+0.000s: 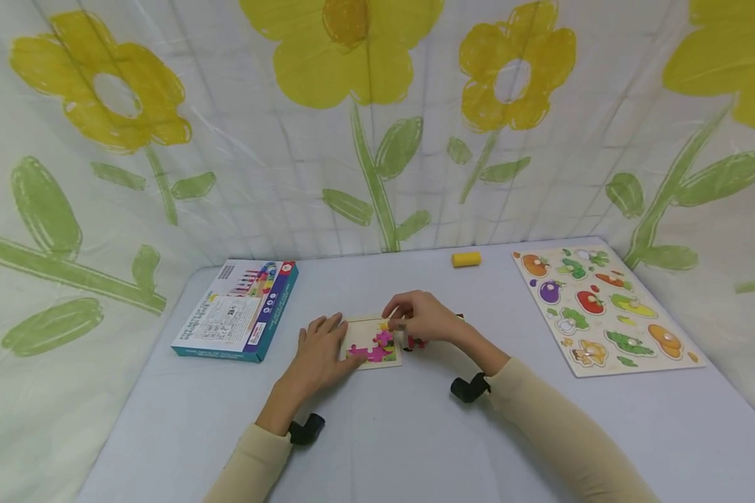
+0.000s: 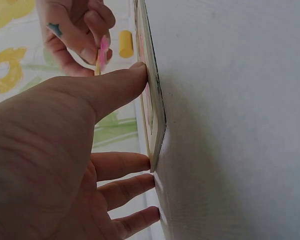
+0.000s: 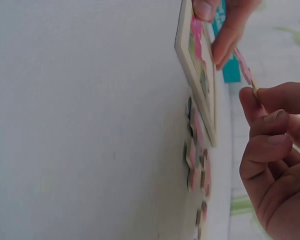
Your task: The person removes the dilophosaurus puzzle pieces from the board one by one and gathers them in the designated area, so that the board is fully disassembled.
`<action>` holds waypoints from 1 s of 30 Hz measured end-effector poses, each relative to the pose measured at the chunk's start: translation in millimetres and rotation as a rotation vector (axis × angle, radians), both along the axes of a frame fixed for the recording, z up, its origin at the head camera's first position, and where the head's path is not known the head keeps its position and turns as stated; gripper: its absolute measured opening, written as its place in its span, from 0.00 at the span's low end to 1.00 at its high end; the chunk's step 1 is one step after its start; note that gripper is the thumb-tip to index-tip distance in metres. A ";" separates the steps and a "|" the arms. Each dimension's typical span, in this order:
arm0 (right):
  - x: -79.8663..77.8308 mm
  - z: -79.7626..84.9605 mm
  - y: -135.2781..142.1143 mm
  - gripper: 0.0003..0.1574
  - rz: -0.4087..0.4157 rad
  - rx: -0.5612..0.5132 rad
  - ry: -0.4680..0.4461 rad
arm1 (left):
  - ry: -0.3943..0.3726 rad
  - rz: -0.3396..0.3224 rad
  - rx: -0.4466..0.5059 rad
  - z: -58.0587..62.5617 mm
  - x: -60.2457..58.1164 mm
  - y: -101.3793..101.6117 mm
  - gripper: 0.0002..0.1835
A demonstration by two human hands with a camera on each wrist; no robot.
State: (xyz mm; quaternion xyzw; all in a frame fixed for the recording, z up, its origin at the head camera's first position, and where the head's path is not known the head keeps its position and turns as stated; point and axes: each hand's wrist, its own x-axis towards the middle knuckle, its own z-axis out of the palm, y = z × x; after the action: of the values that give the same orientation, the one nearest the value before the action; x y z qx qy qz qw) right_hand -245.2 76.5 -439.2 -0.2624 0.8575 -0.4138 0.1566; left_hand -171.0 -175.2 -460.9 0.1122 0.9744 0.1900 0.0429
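A small wooden jigsaw board (image 1: 360,330) lies on the table, with pink and green pieces fitted along its lower and right parts and bare wood at the upper left. My left hand (image 1: 317,353) rests at its left side, thumb on the board's near edge, fingers spread on the far side and table. Over the board's right side, my right hand (image 1: 423,318) pinches a pink and yellow puzzle piece (image 3: 245,70) between thumb and index finger, raised above the board. Several loose puzzle pieces (image 3: 194,155) lie right of the board, partly hidden under the right hand in the head view.
A boxed set (image 1: 273,311) with a teal side lies at the left. Towards the back stands or lies a yellow cylinder (image 1: 465,260). On the right is a vegetable peg board (image 1: 657,365). A flower-printed curtain (image 1: 289,154) hangs behind the white-covered table (image 1: 390,447).
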 end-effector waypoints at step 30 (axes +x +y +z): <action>7.5 -6.4 82.5 0.08 -0.049 0.059 -0.003 | 0.009 0.007 0.008 -2.1 1.1 0.3 0.44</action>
State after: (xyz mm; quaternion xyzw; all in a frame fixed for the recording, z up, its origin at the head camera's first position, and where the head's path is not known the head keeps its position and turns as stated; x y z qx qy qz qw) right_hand -237.8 159.0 -445.7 -0.2358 0.8753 -0.3927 0.1553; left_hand -169.9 -174.9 -463.0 0.1098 0.9742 0.1937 0.0376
